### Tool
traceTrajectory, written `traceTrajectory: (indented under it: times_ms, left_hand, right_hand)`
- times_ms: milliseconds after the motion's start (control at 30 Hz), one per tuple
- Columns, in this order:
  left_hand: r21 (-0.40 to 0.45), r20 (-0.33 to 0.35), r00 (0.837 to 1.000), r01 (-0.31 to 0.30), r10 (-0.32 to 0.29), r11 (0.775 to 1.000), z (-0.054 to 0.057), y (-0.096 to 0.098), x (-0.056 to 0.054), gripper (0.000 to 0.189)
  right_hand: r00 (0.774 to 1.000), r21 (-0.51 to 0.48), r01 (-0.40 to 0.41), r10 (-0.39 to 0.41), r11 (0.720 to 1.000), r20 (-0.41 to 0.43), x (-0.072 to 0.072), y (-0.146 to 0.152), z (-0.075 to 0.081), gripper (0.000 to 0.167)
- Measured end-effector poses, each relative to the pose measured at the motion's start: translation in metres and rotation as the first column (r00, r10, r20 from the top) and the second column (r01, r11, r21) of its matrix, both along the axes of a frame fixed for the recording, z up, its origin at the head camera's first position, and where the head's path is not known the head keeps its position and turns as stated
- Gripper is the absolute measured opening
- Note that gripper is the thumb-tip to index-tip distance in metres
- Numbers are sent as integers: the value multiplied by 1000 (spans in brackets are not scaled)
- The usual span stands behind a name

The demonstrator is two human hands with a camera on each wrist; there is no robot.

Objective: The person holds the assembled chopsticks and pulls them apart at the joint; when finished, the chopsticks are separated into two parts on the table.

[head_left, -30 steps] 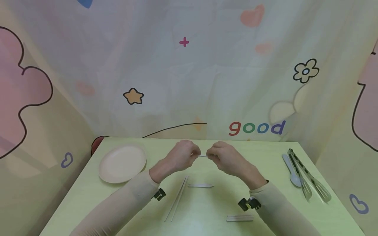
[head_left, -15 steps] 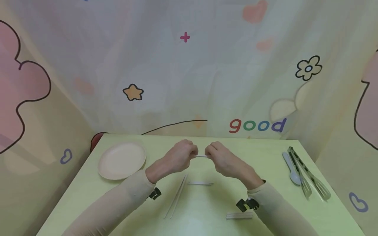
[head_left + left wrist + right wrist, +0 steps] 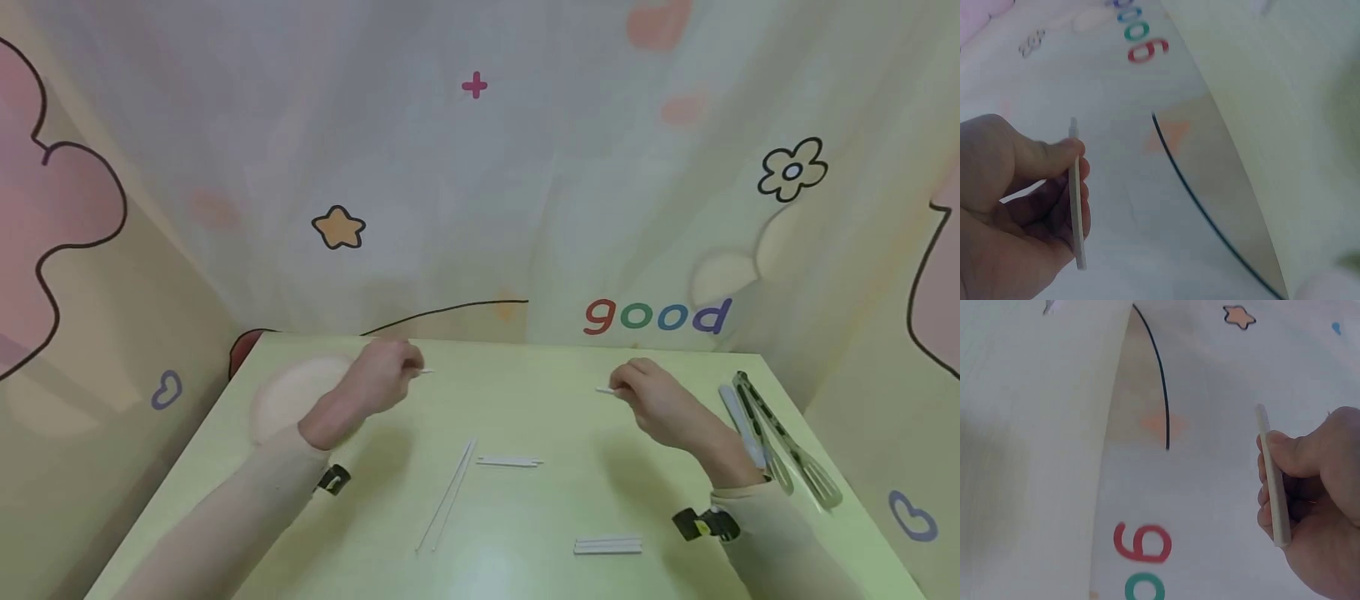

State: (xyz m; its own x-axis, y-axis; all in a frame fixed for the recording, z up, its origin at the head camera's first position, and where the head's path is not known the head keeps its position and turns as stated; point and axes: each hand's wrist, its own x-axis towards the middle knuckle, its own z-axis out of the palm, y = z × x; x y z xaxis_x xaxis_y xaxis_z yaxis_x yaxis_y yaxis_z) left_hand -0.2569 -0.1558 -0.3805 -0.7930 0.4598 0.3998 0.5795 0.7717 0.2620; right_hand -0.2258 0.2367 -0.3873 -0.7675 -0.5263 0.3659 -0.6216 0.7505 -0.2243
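My left hand (image 3: 378,375) is raised over the back of the table, left of centre. Its thumb and curled fingers pinch a short white chopstick half (image 3: 1077,206), whose upper end narrows to a thin tip in the left wrist view. Off to the right, my right hand (image 3: 660,404) holds another short white chopstick half (image 3: 1277,494) between thumb and fingers. Below, two long thin chopsticks (image 3: 447,496) lie in a narrow V. Beside them is a small group of short white pieces (image 3: 510,462); a second group of short pieces (image 3: 607,547) lies nearer the front.
A round pale plate (image 3: 288,396) stands at the back left, partly covered by my left arm. Along the right edge lie tongs (image 3: 816,483) with slotted ends and a light blue spoon (image 3: 735,408), partly behind my right arm. A patterned curtain (image 3: 450,208) rises behind the table.
One white stick held between both hands has come apart into two pieces. My hands have moved away from each other, left and right, each with one half.
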Motion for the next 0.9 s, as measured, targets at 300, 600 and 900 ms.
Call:
traceTrajectory:
  times_ms: [300,600,900]
  left_hand:
    - [4,65,991,119,-119,993,2,30,-2,7]
    - [13,145,977,159,-159,987,6,34,-3,15]
    - [18,215,959,187,-186,982,1,44,2,18]
  right_hand:
    - [994,77,-96,100,992,-47,3,-20,6,14]
    - [996,48,-90,90,995,-7,7,-17,7,11]
    - [997,20,-73,72,997,20,20,-13,0,12]
